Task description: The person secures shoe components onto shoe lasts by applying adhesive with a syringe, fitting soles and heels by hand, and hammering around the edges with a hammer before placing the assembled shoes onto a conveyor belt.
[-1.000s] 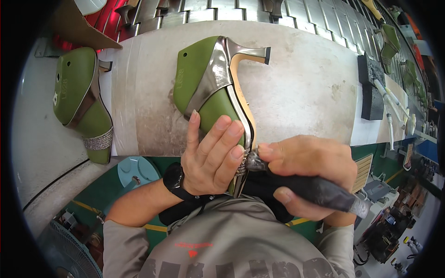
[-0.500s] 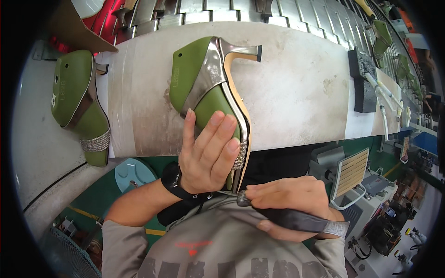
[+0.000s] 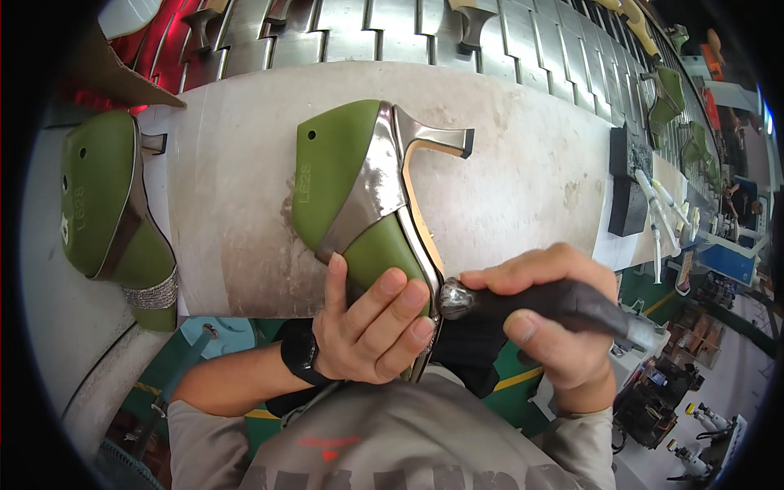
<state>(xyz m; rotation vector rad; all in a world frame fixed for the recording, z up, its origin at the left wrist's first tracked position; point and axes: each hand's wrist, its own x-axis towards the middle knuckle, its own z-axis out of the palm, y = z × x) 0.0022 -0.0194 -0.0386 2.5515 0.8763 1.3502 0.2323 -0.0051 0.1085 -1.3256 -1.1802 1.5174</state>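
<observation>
Head view: our left hand [image 3: 371, 331] lies loosely spread over a metallic high-heeled shoe [image 3: 380, 175]. Our right hand [image 3: 578, 355] grips a black-handled, metal-headed tool [image 3: 563, 306].

Bright centre | glare on silver strap [image 3: 384, 180] and slats [image 3: 351, 37] | dark fisheye rim, bowed edges

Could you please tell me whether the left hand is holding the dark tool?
No, the right hand grips the dark tool and the left hand lies on the green shoe.
</observation>
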